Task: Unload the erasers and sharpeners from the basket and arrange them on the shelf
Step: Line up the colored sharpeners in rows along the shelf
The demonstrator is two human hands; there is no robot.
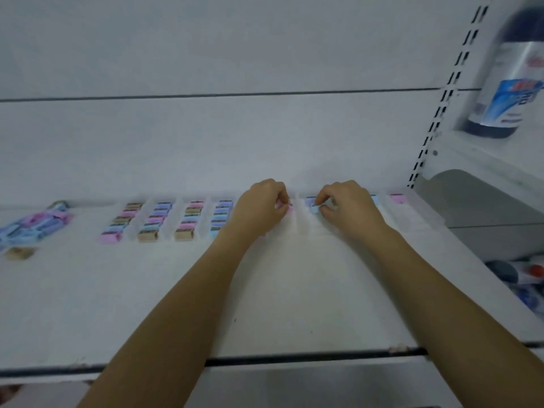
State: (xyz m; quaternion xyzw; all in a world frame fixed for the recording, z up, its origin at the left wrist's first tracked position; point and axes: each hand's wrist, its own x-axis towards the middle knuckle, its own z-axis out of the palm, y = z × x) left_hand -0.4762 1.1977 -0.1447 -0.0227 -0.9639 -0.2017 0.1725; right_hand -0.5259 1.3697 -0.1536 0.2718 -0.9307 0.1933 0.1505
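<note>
Both arms stretched fwd to back of white shelf point(294, 290). L hand point(262, 206) grip pinched on pink piece point(290, 208), R hand point(347, 206) grip pinched on small light-blue sharpener point(315, 208), rows alongside

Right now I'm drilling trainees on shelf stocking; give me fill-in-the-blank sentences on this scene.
1. The right hand pinches a small ____ piece.
2. The loose heap lies at the shelf's far ____ end.
3. The dark bottle stands on the ____ shelf at right.

Answers: blue; left; upper

Rows point(164, 219) on shelf point(294, 290), seemingly sharpeners
</note>
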